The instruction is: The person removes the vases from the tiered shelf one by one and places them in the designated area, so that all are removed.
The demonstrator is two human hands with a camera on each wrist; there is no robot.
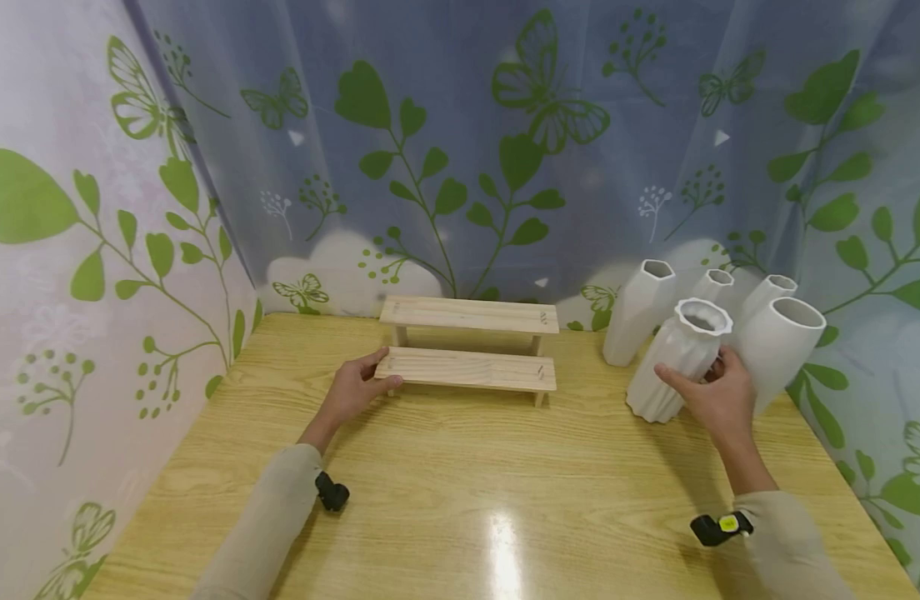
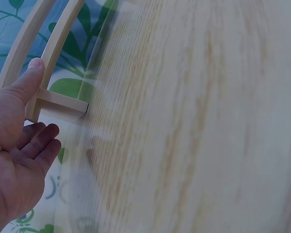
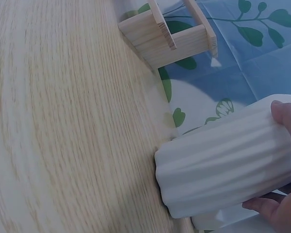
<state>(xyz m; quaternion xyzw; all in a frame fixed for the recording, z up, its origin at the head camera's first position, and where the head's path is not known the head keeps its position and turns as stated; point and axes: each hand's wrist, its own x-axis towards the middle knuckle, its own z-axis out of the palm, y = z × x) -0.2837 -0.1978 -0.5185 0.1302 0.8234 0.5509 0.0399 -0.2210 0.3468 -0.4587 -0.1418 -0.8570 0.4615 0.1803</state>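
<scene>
A two-step wooden stand point(image 1: 467, 368) rises from the table near the back curtain. At its left end my left hand point(image 1: 352, 390) holds the lower board, thumb over the front edge; the left wrist view shows the other fingers point(image 2: 41, 145) bent by the end. On the right, my right hand point(image 1: 718, 404) grips a white ribbed vase point(image 1: 673, 375) with a scalloped rim, thumb on the near side and fingers round the far side. The vase leans slightly, and its base point(image 3: 165, 184) is at the tabletop; whether it touches, I cannot tell.
More white vases crowd around the held one: a faceted vase point(image 1: 637, 317) to its left, a smooth wide-mouthed vase point(image 1: 782, 346) to its right, and two partly hidden behind. The wood-grain table point(image 1: 430, 483) meets a patterned curtain point(image 1: 445, 125) at the back.
</scene>
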